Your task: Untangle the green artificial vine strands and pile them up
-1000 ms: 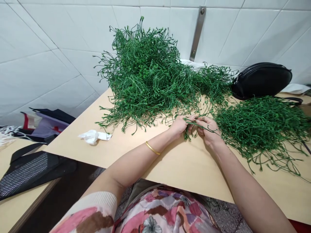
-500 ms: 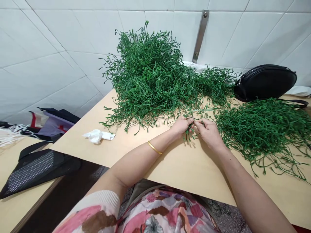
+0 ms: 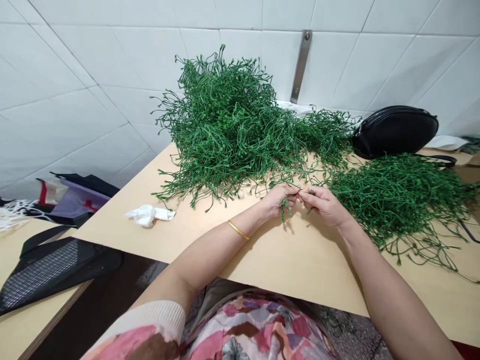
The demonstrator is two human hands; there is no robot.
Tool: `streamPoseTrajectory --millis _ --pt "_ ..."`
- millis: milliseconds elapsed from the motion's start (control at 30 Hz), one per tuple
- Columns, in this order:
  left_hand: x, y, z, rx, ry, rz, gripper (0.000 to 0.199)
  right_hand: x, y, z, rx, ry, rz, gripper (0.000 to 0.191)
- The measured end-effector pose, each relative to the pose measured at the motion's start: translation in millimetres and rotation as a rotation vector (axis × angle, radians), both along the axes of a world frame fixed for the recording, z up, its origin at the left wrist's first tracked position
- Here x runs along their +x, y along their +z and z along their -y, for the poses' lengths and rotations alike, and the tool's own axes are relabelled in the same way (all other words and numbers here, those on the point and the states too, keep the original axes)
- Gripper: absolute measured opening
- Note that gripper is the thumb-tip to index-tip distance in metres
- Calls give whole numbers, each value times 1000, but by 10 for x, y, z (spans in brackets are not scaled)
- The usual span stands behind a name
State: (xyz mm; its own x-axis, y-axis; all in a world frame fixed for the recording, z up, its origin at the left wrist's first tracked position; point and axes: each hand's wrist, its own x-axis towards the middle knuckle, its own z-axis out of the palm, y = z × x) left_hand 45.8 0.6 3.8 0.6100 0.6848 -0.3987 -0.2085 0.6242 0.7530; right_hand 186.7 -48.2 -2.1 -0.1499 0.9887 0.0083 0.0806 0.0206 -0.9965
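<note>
My left hand (image 3: 277, 201), with a gold bangle on the wrist, is closed around a few thin green stems (image 3: 285, 206) whose forked ends hang below the fingers. Touching it at the fingertips, my right hand (image 3: 323, 204) is closed in a pinch on a green stem; a bit of green shows by its thumb. The exact grip is partly hidden by the fingers. Behind both hands rises a large tangled heap of green stems (image 3: 228, 125) with small bud-like tips. A second, lower pile of green stems (image 3: 397, 195) lies just right of my right hand.
A crumpled white tissue (image 3: 146, 215) lies at the left on the wooden table (image 3: 270, 265). At the back right sits a black bag (image 3: 399, 131) near the tiled wall (image 3: 150, 60). Another surface at the lower left carries a black mesh bag (image 3: 45, 267).
The view has shifted slightly. Both hands stay together at the same place, and the fingers of my right hand have curled a little more. The stems hanging from my left hand have shifted.
</note>
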Motion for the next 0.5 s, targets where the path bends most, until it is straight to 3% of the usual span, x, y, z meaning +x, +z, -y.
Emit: streamPoseTrajectory --millis 200,500 --pt "-12 40 31 -47 -154 160 29 63 8 53 -71 96 -215 39" --pt "3 155 127 -116 -200 298 39 12 141 101 -44 128 -395 39"
